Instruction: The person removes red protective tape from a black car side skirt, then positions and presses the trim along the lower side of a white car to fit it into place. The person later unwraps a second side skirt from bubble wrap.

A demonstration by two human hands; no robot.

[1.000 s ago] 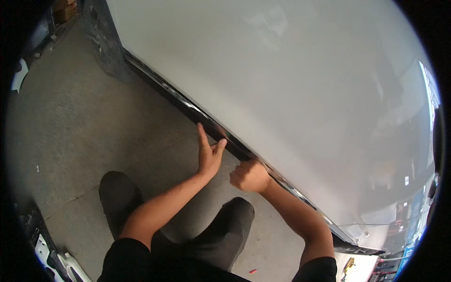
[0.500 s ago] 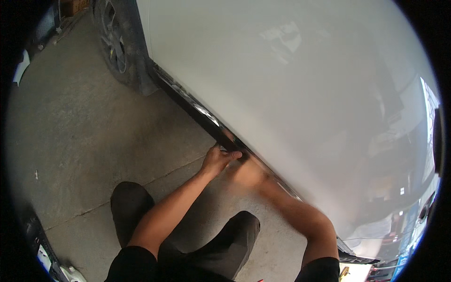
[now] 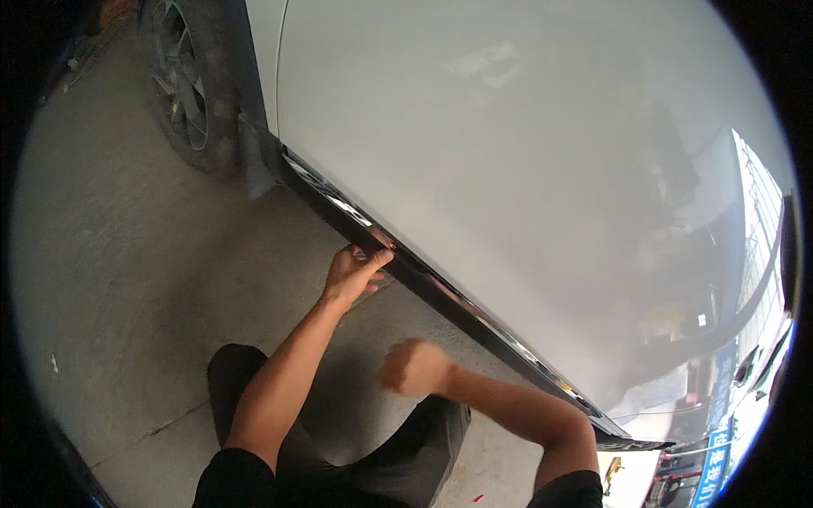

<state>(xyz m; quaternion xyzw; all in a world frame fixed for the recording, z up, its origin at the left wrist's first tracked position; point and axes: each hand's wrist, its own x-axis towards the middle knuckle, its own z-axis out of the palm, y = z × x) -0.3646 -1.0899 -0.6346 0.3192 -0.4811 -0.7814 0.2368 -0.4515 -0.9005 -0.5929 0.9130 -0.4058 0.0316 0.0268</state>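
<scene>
Sill strip [image 3: 457,311] is sitting right across mid-view, the dark shiny one tucked along the bottom edge of the pale door panel [image 3: 500,178]. Big change from half a second ago: the right hand [image 3: 415,367] was a blur up against the strip, and now it's clear of it, down at 6 o'clock over the right knee [image 3: 436,423]. Its fingers are curled together in a slightly blurry fist, nothing visible in it. So only the left hand [image 3: 351,273] is on the strip now, which I'd read as any steadying coming from that side alone. Left thumb lies on the strip's face, other fingers bent round by the lower edge. Can't tell if they're actually clamped on it, tbh.

As for how it points: long axis runs roughly 10 o'clock to 4 o'clock. The 10 o'clock end heads for the wheel [image 3: 190,93], the other runs off toward 4. Door's on its 1 o'clock side, concrete floor [image 3: 118,271] on its 7.
</scene>
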